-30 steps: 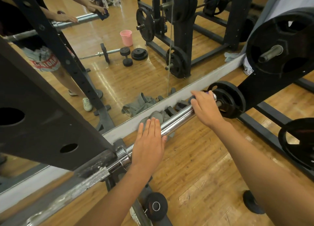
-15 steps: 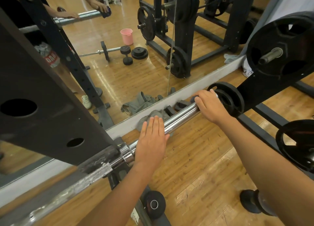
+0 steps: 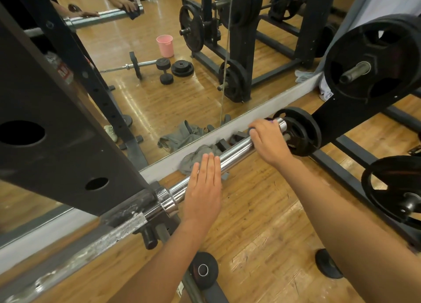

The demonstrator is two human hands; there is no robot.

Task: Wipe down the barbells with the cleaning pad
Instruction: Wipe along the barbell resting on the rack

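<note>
Two hands are laid on the chrome barbell sleeve (image 3: 234, 152), which is carried level in the rack (image 3: 57, 131). The right hand (image 3: 268, 141) is curled over the bar near its outer end, and the cleaning pad (image 3: 270, 120) is gripped beneath it, with only a dark edge shown past the fingers. Inboard of that grip, the left hand (image 3: 205, 188) is pressed flat, fingers straight, nothing held. Just beyond the grip a black weight plate (image 3: 300, 131) is seen; inboard and below, a grey cloth (image 3: 193, 158) lies on the floor. For a thorough wipe, the pad should be wrapped round the sleeve and drawn along its length while the bar is steadied against rolling.
</note>
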